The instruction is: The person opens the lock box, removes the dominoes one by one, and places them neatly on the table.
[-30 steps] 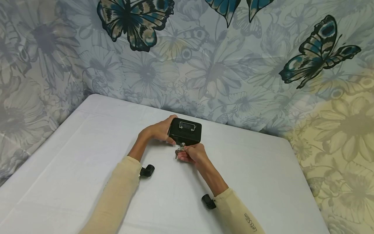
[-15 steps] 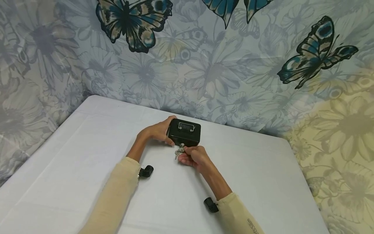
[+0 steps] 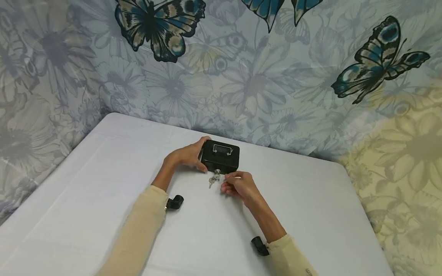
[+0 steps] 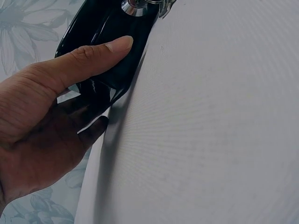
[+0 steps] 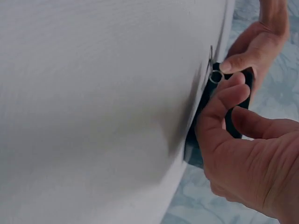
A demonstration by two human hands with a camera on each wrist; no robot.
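Head view, left hand (image 3: 184, 155) gripping black box (image 3: 221, 157), right hand (image 3: 239, 186) loosely curled beside keys (image 3: 213, 179), white table (image 3: 103, 172)

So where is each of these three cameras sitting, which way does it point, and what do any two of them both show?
Head: worn high, facing forward and down at the white table; both forearms, left hand and right hand show.
Left wrist: looks along the palm at the black cash box; thumb shows.
Right wrist: looks past its fingers toward the box; the left thumb shows too.
Shared: head and left wrist both show the key in the lock.

Black cash box (image 3: 221, 156) shut, keys (image 3: 213, 178) in lock
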